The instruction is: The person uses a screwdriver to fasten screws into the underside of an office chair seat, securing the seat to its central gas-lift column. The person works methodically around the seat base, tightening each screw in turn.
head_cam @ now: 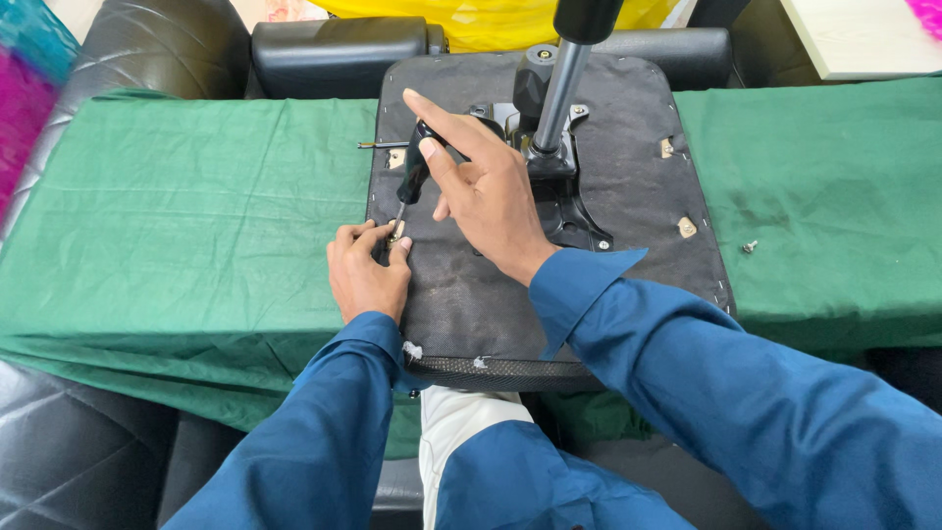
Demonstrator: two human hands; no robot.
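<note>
Seat base [549, 285], the upturned underside of an office chair covered in dark grey fabric, lies flat on the green cloth [196, 236] spread over the worktop, and it reaches out on every side of where I am gripping. Behind my right grip, its black metal mounting plate [564, 211] carries the grey gas cylinder [559, 93], which rises up out of view. Beyond that, black armrest pads [339, 54] lie along the far edge of the cloth. My right hand [486, 191] is wrapped loosely around the black handle of a screwdriver [414, 172], thumb against the handle and index finger stretched out forward past it. The tool tilts down and left, its tip meeting a screw point at the left edge of the seat. My left hand [365, 270], just below that tip, has its fingertips pinched together around the spot where the tip lands; what they pinch is too small to tell. A slim metal rod [383, 145] lies on the cloth just left of the handle. Far right of both grips, a loose screw [750, 246] rests on the cloth.
</note>
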